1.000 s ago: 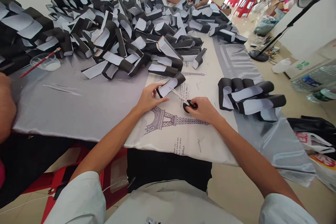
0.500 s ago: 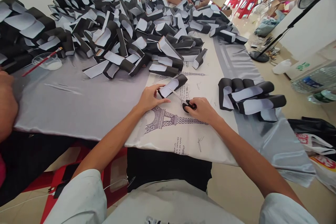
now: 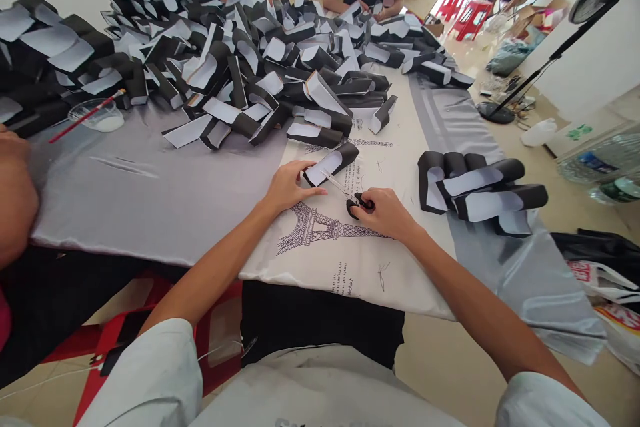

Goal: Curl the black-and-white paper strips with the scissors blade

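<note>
So the left hand [image 3: 293, 187] is pinching a black-and-white strip [image 3: 331, 164] with its fingers pressed together, right on the Eiffel Tower cloth [image 3: 345, 273]. The right hand [image 3: 387, 215] is gripping black-handled scissors [image 3: 359, 204], blades reaching up to the strip. A huge pile of strips [image 3: 250, 73] is sitting just beyond.

A long table under grey satin cloth [image 3: 150, 213], cream Eiffel Tower-printed cloth [image 3: 405, 273], a large heap of folded black-and-white strips [image 3: 260, 73], a smaller cluster [image 3: 480, 190], a clear plastic bowl [image 3: 97, 117], a red brush [image 3: 85, 121]
</note>
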